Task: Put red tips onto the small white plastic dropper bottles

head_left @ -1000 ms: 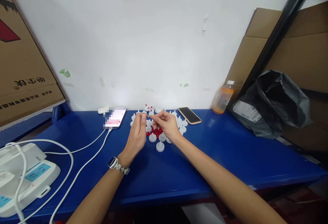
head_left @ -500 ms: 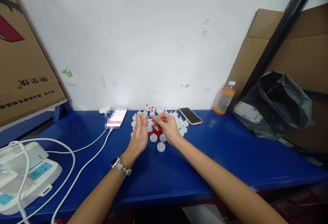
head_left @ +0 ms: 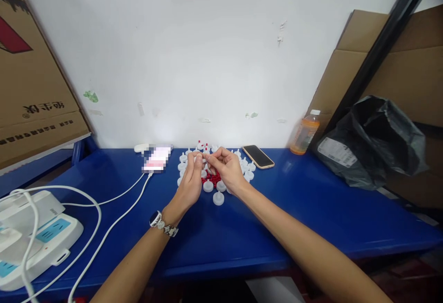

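Note:
My left hand is closed around a white nozzle cap, mostly hidden by the fingers. Fingertips of my right hand pinch together right beside it, touching or nearly touching the left fingers; what they hold is too small to make out. Below and between the hands lies a pile of small red tip caps. White nozzle caps with round bases and upright spouts stand all around the pile. At the back, a few nozzle caps carry red tips.
A phone lies right of the caps, and a second phone on a cable lies left. A white power strip with looping cords fills the left. An orange drink bottle and a black plastic bag stand right.
Both hands stay together over the caps, with small finger movements. The white piece between them is more covered by the fingers now. The view has shifted slightly.

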